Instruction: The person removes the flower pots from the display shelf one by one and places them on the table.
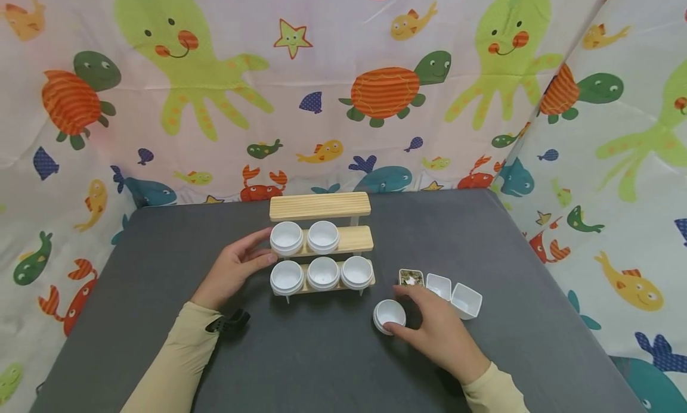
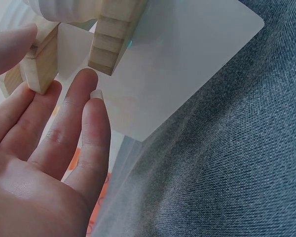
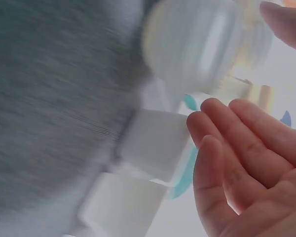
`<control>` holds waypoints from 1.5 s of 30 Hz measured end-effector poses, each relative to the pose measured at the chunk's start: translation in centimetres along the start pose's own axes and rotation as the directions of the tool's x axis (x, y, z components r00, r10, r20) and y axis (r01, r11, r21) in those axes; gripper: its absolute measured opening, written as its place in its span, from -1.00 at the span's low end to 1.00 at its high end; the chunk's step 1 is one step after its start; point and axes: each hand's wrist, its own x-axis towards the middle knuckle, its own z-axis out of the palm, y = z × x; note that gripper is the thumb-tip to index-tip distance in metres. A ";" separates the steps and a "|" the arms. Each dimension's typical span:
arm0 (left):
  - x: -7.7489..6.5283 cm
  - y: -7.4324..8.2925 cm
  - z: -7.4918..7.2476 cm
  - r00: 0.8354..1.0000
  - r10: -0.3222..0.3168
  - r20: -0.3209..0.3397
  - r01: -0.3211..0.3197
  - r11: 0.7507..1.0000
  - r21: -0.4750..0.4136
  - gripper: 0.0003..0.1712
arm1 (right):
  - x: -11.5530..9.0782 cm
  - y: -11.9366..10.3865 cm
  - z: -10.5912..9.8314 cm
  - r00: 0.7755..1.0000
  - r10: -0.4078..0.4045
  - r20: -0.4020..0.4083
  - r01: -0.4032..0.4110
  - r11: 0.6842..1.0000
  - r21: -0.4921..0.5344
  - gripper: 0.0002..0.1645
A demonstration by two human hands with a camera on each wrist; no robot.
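"Where's the cup (image 1: pixel 390 311)?"
"On the table (image 1: pixel 300 353), right of and nearer than the rack (image 1: pixel 320 206), between the right hand's (image 1: pixel 441 332) thumb and fingers, spread apart; contact I can't tell."
"The left hand (image 1: pixel 235 271)?"
"Pinching the rack's left end."
"The cup's look?"
"White, round, upright."
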 end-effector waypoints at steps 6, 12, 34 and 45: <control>0.3 0.0 0.2 1.000 0.003 0.010 -0.003 1.000 -0.017 -0.18 | 2.8 -1.8 -2.4 0.999 -0.029 0.018 0.029 1.000 -0.005 -0.25; 0.4 0.0 0.2 1.000 0.002 0.005 -0.002 1.000 -0.017 -0.19 | 6.7 -4.5 -3.7 0.989 -0.150 -0.012 0.150 0.989 0.006 -0.27; 0.1 -0.1 0.2 1.000 0.026 0.009 -0.025 0.999 -0.048 -0.21 | 14.8 -8.6 -1.6 0.983 -0.108 0.149 0.098 0.993 0.068 -0.21; -0.1 0.0 -0.1 1.000 0.015 0.003 -0.014 0.999 -0.041 -0.20 | 15.6 -9.2 -0.6 0.980 -0.100 0.174 0.091 0.994 0.056 -0.21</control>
